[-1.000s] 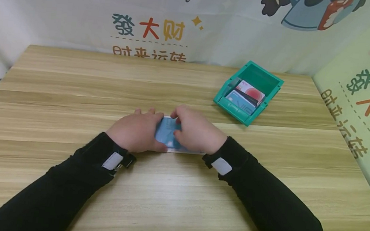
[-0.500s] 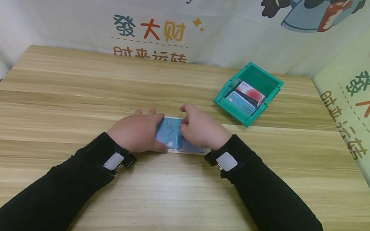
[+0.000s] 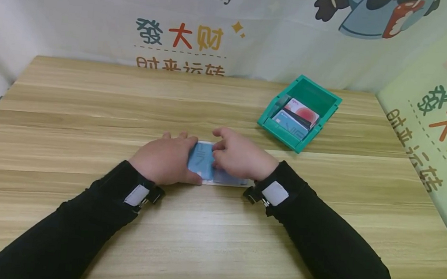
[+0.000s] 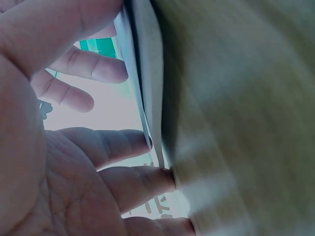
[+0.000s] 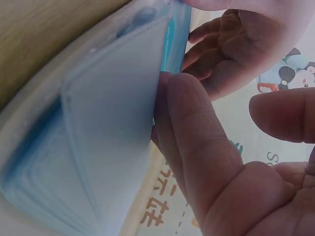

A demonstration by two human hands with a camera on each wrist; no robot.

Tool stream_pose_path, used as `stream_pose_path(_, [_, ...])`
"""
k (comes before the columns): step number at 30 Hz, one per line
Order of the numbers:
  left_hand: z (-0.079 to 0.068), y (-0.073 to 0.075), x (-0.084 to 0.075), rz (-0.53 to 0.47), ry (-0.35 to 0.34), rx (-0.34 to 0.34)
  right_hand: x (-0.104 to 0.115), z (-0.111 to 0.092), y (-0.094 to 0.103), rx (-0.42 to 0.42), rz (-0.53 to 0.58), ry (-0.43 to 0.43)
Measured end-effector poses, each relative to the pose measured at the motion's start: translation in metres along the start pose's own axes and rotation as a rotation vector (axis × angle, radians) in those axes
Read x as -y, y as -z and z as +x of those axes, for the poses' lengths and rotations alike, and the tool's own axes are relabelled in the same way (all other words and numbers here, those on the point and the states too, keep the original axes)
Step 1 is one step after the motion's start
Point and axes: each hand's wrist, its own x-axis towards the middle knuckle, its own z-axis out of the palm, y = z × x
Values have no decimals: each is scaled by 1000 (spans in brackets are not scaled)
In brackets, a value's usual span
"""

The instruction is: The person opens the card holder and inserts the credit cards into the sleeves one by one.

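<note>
An opened card holder (image 3: pixel 230 178) with clear plastic sleeves lies on the table, a light blue card (image 3: pixel 201 160) showing on its left side. My left hand (image 3: pixel 166 159) grips the left end, thumb at the near edge and fingers at the far edge. In the left wrist view, the holder's pale edge (image 4: pixel 153 83) runs between that thumb and the fingers. My right hand (image 3: pixel 242 154) is over the middle, index finger lifted. Its thumb and another finger meet at the edge of a raised, milky sleeve (image 5: pixel 113 108) in the right wrist view.
A green open bin (image 3: pixel 299 113) with several cards (image 3: pixel 301 112) inside stands at the back right. The wooden table (image 3: pixel 198 243) spreads around the hands. Printed cloth (image 3: pixel 78 16) hangs behind the table, and more covers the right side.
My right hand first shifted right, uncovering more of the light blue card, then slid slightly back left. The card's visible right edge now sits further left. My left hand has stayed in place.
</note>
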Motion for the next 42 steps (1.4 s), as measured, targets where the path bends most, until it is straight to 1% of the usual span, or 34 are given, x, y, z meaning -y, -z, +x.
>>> stream_pose_path(3, [0,0,0,-4,3,0,0,-2,5,7,9,17])
stream_pose_path(5, [1,1,0,-11,12,3,0,-3,10,-16,6,26])
stream_pose_path(6, [1,1,1,-16,15,5,0,-4,13,-42,-4,33])
stream_pose_path(8, [0,1,1,-24,24,-6,-1,-6,20,-113,-42,42])
stream_pose_path(10, [1,0,3,-35,30,-31,-3,-7,26,-208,-89,51])
stream_pose_path(13, [1,-2,4,-50,24,-91,-11,-6,38,-361,-176,45])
stream_pose_path(15, [1,-2,5,-50,17,-121,-20,-5,49,-456,-245,19])
stream_pose_path(17, [2,-3,5,-43,12,-138,-31,-4,61,-537,-312,-30])
stream_pose_path(20, [1,-3,4,-24,12,-142,-49,-4,77,-601,-406,-123])
stream_pose_path(22, [1,-4,3,-13,14,-138,-60,-3,83,-613,-458,-185])
stream_pose_path(24, [0,-5,2,-7,13,-131,-68,-3,87,-606,-509,-236])
stream_pose_path(29, [-1,-5,0,-25,7,-90,-79,1,90,-573,-634,-329])
stream_pose_path(31, [-1,-4,0,-32,1,-73,-81,1,90,-559,-661,-351])
stream_pose_path(35, [0,-3,0,-32,-15,-54,-83,0,92,-542,-684,-365])
stream_pose_path(42, [0,-2,-1,-29,-7,-44,-86,-1,95,-479,-740,-390])
